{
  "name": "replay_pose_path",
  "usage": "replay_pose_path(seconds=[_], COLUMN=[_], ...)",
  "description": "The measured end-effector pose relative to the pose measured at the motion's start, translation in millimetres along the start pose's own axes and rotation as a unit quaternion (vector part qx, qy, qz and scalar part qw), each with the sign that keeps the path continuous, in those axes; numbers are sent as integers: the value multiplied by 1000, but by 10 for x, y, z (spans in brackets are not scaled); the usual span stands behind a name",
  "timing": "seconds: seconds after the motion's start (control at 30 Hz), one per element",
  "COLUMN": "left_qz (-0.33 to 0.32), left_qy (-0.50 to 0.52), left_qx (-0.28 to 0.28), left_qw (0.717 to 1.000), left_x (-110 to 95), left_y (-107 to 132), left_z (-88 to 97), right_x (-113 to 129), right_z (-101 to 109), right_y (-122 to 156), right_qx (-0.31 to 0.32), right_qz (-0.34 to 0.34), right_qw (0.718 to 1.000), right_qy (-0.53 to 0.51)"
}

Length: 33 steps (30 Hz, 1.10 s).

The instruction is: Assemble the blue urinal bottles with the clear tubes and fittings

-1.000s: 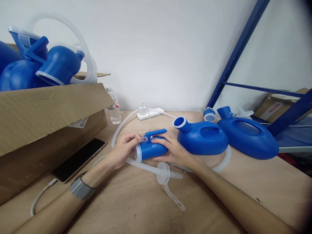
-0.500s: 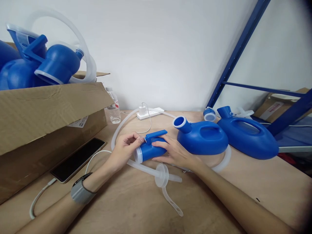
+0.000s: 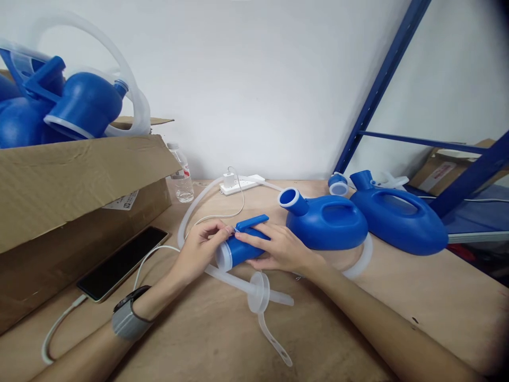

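A blue plastic urinal funnel [image 3: 246, 251] with a handle and a white rim lies on its side in the middle of the table. My right hand [image 3: 278, 246] is wrapped over its body, with the index finger stretched toward the base of the handle. My left hand [image 3: 204, 244] pinches thumb and forefinger together at that same spot; what is between the fingertips is too small to make out. In front of the funnel lies a translucent hose cap [image 3: 258, 293] with a strap, joined to a clear hose [image 3: 186, 215] that curves round behind my hands.
Two blue urinal bottles [image 3: 328, 223] stand at the right beside a metal rack [image 3: 382, 90]. Left are a cardboard box [image 3: 79, 170] of blue parts, a phone [image 3: 123, 262] on a cable and a water bottle [image 3: 183, 178]. A power strip [image 3: 242, 185] lies by the wall.
My right index finger has shifted toward the handle's base, close to my left fingertips. The funnel has turned slightly. The whole view has slid a little to the left.
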<state>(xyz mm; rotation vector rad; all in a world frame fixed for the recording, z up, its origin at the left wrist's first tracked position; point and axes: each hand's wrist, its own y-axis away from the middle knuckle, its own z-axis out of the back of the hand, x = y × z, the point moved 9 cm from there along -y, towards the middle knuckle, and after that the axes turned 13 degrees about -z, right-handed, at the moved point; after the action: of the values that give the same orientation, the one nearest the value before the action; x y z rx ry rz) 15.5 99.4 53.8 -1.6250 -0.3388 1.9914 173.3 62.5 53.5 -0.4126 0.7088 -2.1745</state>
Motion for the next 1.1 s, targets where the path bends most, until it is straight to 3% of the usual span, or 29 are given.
replay_pose_path(seconds=[0.2,0.73,0.97,1.1], left_qz=[4,28,21,7], left_qy=[-20,-14,2,0], left_qx=[10,11,-20,5], left_qw=[1000,999,1000,1000], left_x=[-41,14,-13,-28], left_y=[18,57,29,10], left_z=[-20,-58,-3,-3], right_x=[-29,18,-16,-44], right_z=[-23,-50,-56,-36], right_y=[38,56,27,22], right_qx=[14,8,23,20], right_qz=[20,50,25,9], right_qw=[999,998,996,995], right_qy=[-47,-26,-77,-96])
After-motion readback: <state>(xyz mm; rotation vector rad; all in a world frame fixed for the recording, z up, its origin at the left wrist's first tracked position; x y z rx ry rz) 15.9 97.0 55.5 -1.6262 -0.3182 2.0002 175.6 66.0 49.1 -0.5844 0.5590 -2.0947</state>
